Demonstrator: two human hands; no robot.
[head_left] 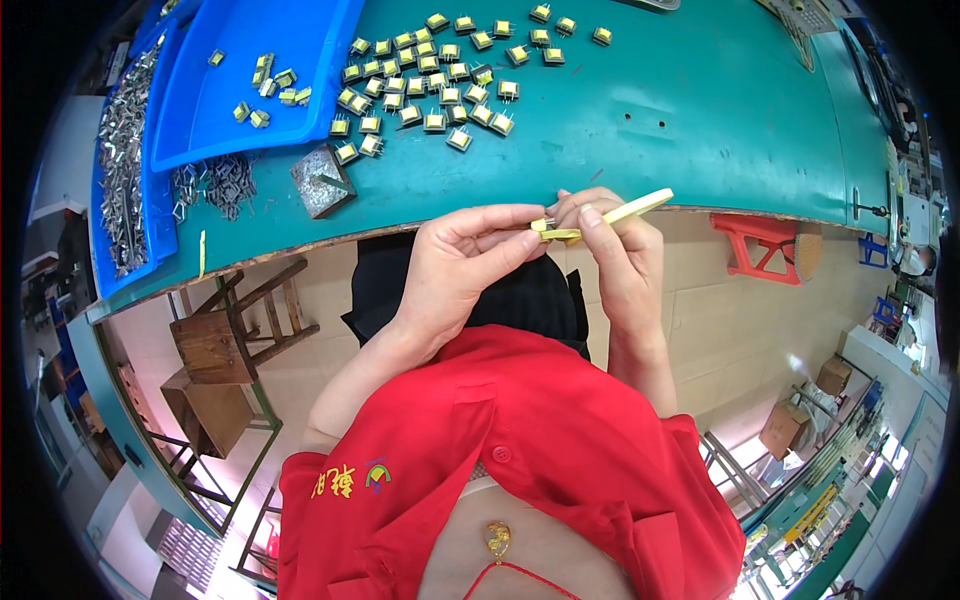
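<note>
At the front edge of the green table, both my hands are raised close together. My left hand (450,262) pinches a small yellow-wrapped transformer (541,226) between thumb and fingertips, its thin pins pointing toward the right hand. In my right hand (625,258) is a narrow roll of yellow tape (645,205), seen nearly edge-on and tilted up to the right. Tape from the roll's lower end seems to meet the transformer; fingers partly hide that spot. Farther off, many similar yellow-and-dark transformers (428,64) stand loosely grouped on the tabletop.
A blue tray (200,130) at left holds several transformers. Beside it, a blue bin (160,220) contains small metal clips. Dark thin pieces (230,185) and a metal block (318,188) lie nearer. A yellow tape strip (202,255) sticks at the edge. A red stool (755,245) stands right.
</note>
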